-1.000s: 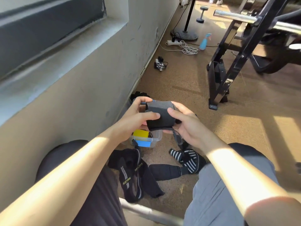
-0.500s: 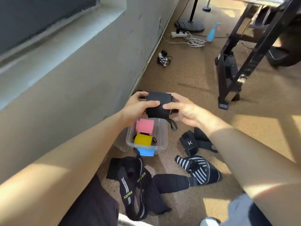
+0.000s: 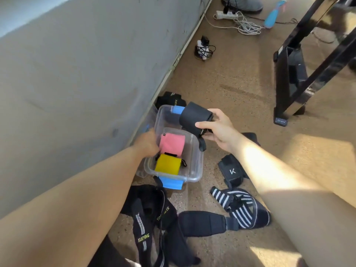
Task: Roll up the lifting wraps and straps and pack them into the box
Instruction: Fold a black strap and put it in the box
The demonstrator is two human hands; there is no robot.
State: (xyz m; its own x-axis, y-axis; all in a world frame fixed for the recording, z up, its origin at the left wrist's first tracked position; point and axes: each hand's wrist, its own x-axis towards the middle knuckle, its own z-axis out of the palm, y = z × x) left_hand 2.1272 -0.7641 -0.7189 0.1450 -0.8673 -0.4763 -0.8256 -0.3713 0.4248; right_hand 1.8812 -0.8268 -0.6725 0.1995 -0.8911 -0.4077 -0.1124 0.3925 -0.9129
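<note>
A clear plastic box [image 3: 198,171] with blue latches sits on the floor by the wall. Inside lie a pink roll [image 3: 171,144] and a yellow roll [image 3: 168,163]. My right hand [image 3: 219,130] grips a rolled black wrap [image 3: 194,117] just above the box's far right side, its strap end dangling over the rim. My left hand [image 3: 147,141] reaches into the box at the pink roll's left edge; it is blurred and its fingers are hidden.
Loose on the floor in front of the box: black XUEYING straps [image 3: 154,218], a striped wrap [image 3: 240,207], a black K wrap [image 3: 231,172], a black pad [image 3: 202,223]. Another black strap [image 3: 170,99] lies behind the box. A black rack leg [image 3: 289,78] stands right; wall left.
My left hand let go of the black roll and dropped into the box beside the pink roll. My right hand alone now holds the black roll, lower and nearer the box.
</note>
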